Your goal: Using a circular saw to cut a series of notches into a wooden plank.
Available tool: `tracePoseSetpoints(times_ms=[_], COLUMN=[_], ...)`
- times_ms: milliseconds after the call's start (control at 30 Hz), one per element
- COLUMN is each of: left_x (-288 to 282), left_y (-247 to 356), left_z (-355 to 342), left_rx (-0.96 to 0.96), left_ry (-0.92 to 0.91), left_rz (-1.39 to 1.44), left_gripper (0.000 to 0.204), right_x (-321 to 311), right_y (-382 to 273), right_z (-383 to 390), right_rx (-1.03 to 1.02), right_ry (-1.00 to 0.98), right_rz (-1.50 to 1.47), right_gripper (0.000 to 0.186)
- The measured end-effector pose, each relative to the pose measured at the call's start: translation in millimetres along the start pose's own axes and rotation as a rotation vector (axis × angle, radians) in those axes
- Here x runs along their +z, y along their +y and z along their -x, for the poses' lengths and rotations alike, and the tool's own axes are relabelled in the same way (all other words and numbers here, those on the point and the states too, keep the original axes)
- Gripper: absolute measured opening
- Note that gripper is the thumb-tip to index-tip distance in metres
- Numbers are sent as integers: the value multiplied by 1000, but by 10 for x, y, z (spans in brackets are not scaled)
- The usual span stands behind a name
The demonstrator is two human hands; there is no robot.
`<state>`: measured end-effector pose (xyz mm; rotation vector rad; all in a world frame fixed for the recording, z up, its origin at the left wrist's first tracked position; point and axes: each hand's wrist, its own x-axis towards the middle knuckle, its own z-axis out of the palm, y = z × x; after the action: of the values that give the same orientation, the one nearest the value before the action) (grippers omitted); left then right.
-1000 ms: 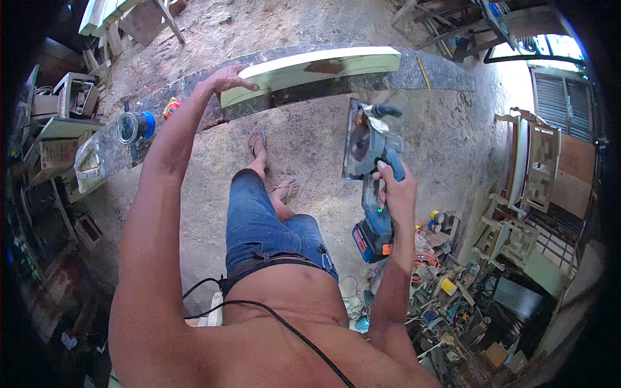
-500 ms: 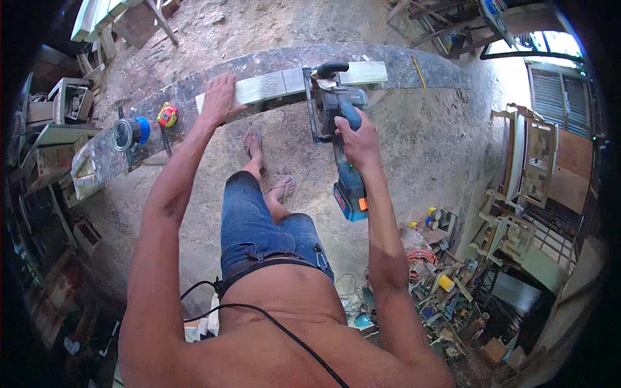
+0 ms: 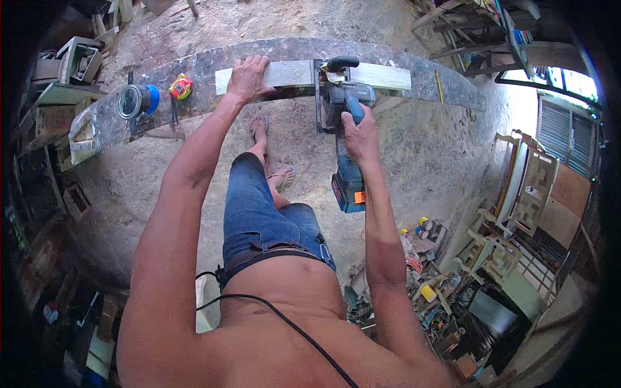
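A long pale wooden board [image 3: 292, 73] lies along the workbench [image 3: 194, 64]. My left hand [image 3: 249, 79] grips it near its left end, fingers over the top and far edge. My right hand [image 3: 362, 137] is wrapped around the rear handle of a cordless circular saw [image 3: 336, 103]. The saw sits across the board, its base plate reaching past the near edge, and hides the wood beneath it. Its blue battery end hangs toward me. I cannot tell whether the blade is turning.
On the bench's left part are a red and yellow tape measure [image 3: 181, 86] and a blue-rimmed can [image 3: 137, 101]. A yellow pencil [image 3: 439, 86] lies near the right end. Tools and scraps crowd the floor at lower right; wooden panels [image 3: 537, 187] lean at right.
Relative to the board, the saw has shifted left, to about where a line across the wood showed before. The whole view has shifted a little. Both hands keep their hold.
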<state>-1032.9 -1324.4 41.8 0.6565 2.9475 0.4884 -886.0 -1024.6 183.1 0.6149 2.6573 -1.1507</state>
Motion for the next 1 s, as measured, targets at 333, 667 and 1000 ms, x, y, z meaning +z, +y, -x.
tracePoseSetpoints(times_ms=[333,667,1000], left_x=[15,39,54], left_y=[-32,-24,-65], left_z=[17,2,11], left_rx=[29,37,42], left_ry=[27,22,17], left_rz=[23,-11,-17], left_gripper=[77,76,78], right_x=[41,14,-6], right_y=[-51,-181,-255], right_z=[-50,-311,-585], right_rx=[10,-14,-50], right_ry=[15,13,-11], right_rz=[10,25,37], right_gripper=[58,57,57])
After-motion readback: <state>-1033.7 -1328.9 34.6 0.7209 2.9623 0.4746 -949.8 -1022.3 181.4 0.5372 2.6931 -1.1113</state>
